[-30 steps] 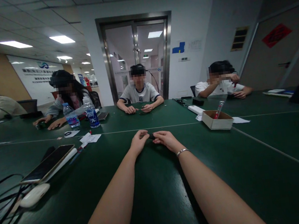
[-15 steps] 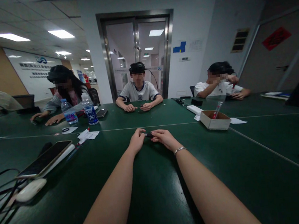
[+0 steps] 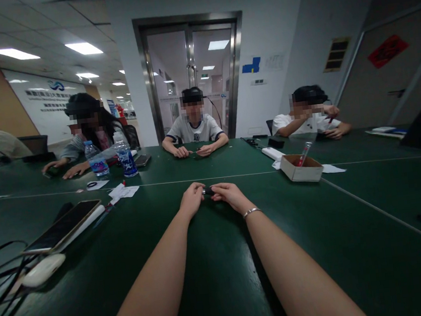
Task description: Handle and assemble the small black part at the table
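Observation:
Both hands meet over the green table (image 3: 222, 258), just short of its long seam. Between them is a small black object with a silvery end (image 3: 208, 190), too small to name its kind. My right hand (image 3: 233, 197), with a silver bangle at the wrist, pinches the black part between thumb and fingers. At the silvery end, my left hand (image 3: 192, 199) has its fingers closed around the tip. What the left fingertips cover is hidden.
On the left lie a phone (image 3: 66, 226), a white rounded case (image 3: 44, 270) and black cables. Two bottles, one a blue-labelled bottle (image 3: 126, 157), stand beyond. An open box (image 3: 301, 169) holding a tube is at right. Several people sit around, including one person opposite (image 3: 194, 127).
The hands keep their hold on the small black object, and slightly more of its silvery end shows between the fingers. The whole view has shifted a little.

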A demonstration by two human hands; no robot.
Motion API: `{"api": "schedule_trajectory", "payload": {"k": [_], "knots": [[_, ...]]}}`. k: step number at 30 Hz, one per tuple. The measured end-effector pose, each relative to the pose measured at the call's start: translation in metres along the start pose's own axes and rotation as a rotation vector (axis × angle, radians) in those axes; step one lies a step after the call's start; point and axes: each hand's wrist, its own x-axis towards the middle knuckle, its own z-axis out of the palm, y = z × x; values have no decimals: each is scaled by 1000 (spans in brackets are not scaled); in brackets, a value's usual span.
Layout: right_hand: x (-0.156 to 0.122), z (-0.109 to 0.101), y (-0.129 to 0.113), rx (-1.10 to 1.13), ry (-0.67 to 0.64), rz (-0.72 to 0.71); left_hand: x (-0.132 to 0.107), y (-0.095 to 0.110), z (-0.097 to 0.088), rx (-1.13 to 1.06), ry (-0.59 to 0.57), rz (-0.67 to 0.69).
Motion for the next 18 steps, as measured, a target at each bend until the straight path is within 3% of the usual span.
{"api": "schedule_trajectory", "payload": {"k": [18], "knots": [[2,-1,1,29,-1,8,-2,4,-2,-20,15,1]]}}
